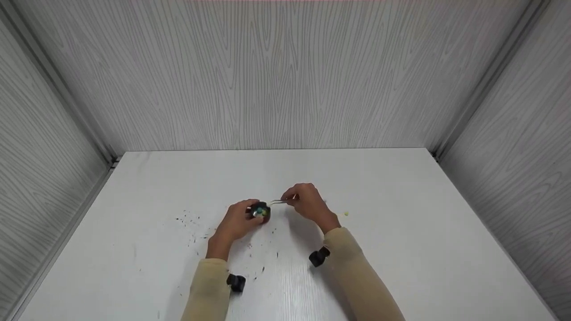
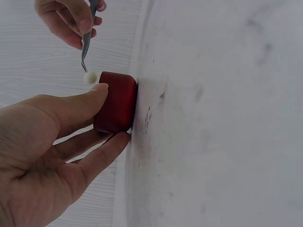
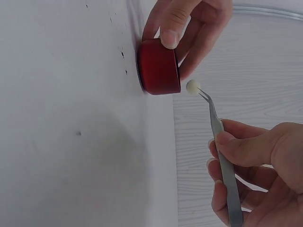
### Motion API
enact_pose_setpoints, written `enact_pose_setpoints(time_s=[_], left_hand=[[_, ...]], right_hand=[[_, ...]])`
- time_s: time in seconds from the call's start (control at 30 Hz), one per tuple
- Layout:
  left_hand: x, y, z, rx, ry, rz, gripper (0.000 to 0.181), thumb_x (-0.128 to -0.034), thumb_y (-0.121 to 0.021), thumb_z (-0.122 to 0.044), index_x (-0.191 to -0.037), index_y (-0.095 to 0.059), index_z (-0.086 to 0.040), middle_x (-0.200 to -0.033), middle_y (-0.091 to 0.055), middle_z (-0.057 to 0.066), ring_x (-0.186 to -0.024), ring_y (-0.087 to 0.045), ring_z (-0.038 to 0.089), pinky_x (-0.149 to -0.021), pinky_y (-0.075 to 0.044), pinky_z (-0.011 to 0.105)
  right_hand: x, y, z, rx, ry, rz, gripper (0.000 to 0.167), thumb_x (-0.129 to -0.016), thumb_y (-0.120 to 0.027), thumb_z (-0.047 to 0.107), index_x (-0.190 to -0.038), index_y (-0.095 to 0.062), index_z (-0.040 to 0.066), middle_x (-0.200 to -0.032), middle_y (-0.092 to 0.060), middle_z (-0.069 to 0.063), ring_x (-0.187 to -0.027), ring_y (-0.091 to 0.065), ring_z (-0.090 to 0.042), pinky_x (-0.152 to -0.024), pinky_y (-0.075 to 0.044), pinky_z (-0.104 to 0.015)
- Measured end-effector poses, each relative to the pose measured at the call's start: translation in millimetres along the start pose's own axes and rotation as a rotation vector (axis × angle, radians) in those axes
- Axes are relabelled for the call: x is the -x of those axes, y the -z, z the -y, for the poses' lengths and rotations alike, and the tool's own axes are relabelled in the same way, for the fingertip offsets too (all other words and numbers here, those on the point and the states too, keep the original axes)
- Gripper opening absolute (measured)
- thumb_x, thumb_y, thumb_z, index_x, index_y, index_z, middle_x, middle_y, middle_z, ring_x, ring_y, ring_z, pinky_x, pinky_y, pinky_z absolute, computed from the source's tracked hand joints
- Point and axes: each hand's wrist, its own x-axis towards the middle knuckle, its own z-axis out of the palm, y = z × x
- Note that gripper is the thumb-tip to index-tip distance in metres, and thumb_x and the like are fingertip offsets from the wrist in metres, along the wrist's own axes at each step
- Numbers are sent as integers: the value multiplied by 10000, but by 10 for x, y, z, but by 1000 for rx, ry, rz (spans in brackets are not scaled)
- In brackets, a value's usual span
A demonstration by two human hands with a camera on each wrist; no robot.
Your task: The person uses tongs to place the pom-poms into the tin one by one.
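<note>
A small round red cup (image 2: 117, 101) stands upright on the white table, held by my left hand (image 1: 233, 224) with the thumb on one side and fingers on the other. From above, its dark opening (image 1: 260, 212) shows some small coloured balls inside, blue-green and yellow among them. My right hand (image 1: 308, 201) pinches a pair of bent-tipped metal tweezers (image 3: 229, 182) between thumb and fingers. At the tweezers' tips is a pale, cream-white ball (image 3: 192, 87), just above the cup's rim and slightly apart from it.
A small yellow ball (image 1: 346, 213) lies on the white table (image 1: 392, 254), right of my right wrist. Dark specks and smudges mark the tabletop around my left hand. Grey wood-grain panels (image 1: 276, 76) enclose the table at the back and both sides.
</note>
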Motion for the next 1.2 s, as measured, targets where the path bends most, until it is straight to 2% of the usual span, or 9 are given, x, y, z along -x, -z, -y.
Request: enact_pose_setpoints(time_s=[0.5, 0.8, 1.2], left_hand=[[-3, -6, 7, -7, -37, -15, 540, -960, -715, -72, -1466, -538, -5, -1489, -560, 232, -1353, -587, 390, -1149, -476, 510], [1, -6, 4, -15, -27, -15, 550, -958, -719, -71, -1471, -533, -5, -1496, -554, 232, -1352, -588, 390, -1148, -477, 510], [12, -9, -4, -6, -22, -11, 542, -966, -712, -78, -1470, -530, 6, -1478, -560, 242, -1310, -619, 396, -1119, -504, 498]], right_hand=[[-24, -98, -2, -6, -34, 10, 178, -928, -709, -36, -1023, -823, 61, -970, -768, -110, -889, -673, -224, -791, -576, -369], [-18, -92, -34, -15, -29, -1, 180, -929, -699, -50, -1017, -822, 48, -974, -771, -125, -893, -675, -242, -812, -579, -402], [3, -61, -8, 8, -9, 3, 171, -923, -714, -42, -1015, -823, 53, -968, -776, -122, -875, -688, -244, -779, -580, -378]])
